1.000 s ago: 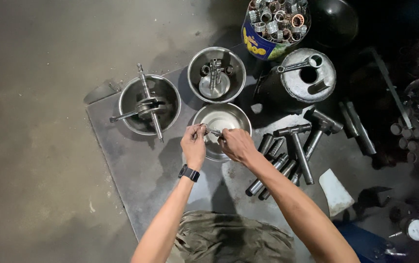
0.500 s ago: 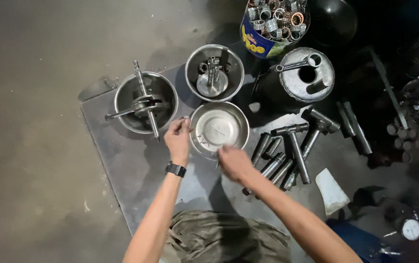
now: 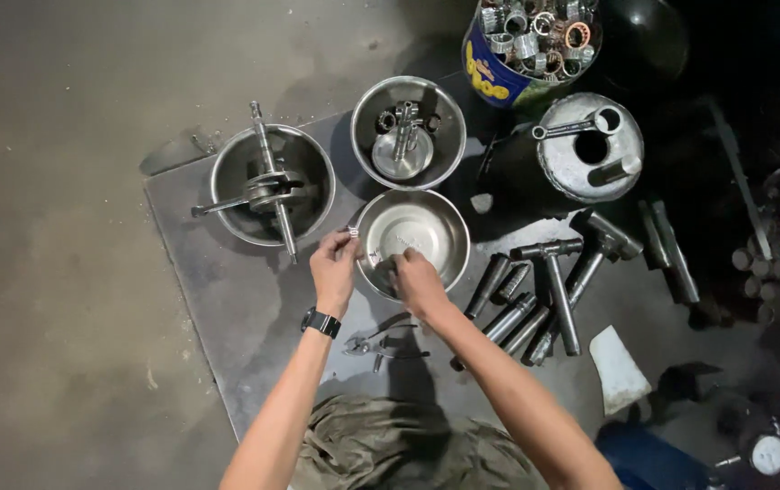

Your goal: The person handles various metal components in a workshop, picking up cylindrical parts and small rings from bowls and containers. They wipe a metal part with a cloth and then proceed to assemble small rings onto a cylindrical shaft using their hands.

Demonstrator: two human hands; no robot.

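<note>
From my head camera I look down on a grey concrete floor [image 3: 63, 227] with a dark metal sheet [image 3: 226, 318] lying on it, where everything is set out. My left hand [image 3: 333, 268] pinches a small metal ring [image 3: 353, 232] between its fingertips, just at the left rim of the near steel bowl [image 3: 412, 238]. My right hand [image 3: 419, 281] rests on the front rim of that same bowl, fingers curled at the edge; I cannot tell whether they grip anything. The two hands are close together but not touching. A black watch [image 3: 321, 321] sits on my left wrist.

Beyond, a left bowl [image 3: 272, 184] holds a crankshaft [image 3: 267, 191], and a far bowl [image 3: 408, 132] holds small metal parts. A blue tin [image 3: 521, 50] full of bearings stands further back, beside a round metal can [image 3: 589, 150]. Steel rods and hammers [image 3: 544, 290] lie to the right of the near bowl, and pliers [image 3: 372, 343] lie on the sheet between my forearms.
</note>
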